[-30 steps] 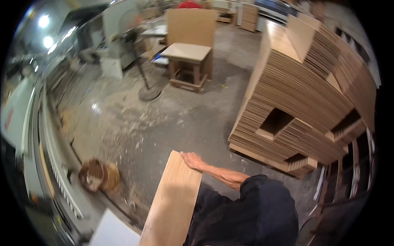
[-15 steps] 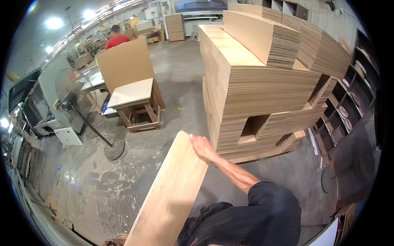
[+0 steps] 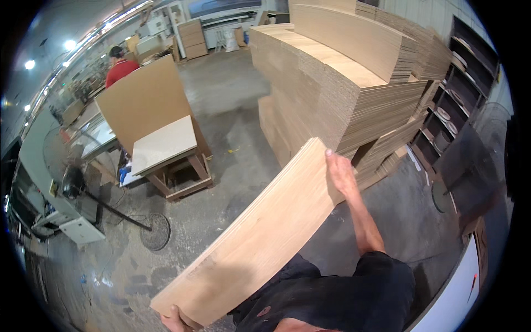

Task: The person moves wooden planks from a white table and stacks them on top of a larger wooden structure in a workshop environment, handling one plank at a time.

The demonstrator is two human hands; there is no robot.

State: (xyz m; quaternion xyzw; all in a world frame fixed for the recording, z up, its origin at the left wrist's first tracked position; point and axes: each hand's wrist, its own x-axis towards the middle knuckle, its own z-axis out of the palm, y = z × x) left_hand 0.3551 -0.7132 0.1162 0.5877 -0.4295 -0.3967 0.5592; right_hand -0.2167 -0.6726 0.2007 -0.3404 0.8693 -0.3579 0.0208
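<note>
A stack of long wood-grain boards [image 3: 254,238] lies slanted across the front of my body, its edge showing several thin layers. My right hand [image 3: 341,174] grips the upper right end, thumb on the top face and the other fingers partly hidden at the edge. At the lower left end, my left hand [image 3: 176,320] holds the other end, with its thumb on the edge and the rest mostly out of sight. Beyond the right hand stands a tall pile of cut boards [image 3: 310,83], close to the held stack's far end.
A small wooden stand [image 3: 166,145] with a pale top is ahead left, with a large brown panel [image 3: 145,102] upright behind it. A pedestal fan [image 3: 77,182] stands at left. A person in red [image 3: 120,69] is farther back. Dark shelves [image 3: 451,105] line the right wall.
The board stack has swung to the right and flatter across me, its far end nearer the pile. My left hand has come into view on the lower end. The view has turned.
</note>
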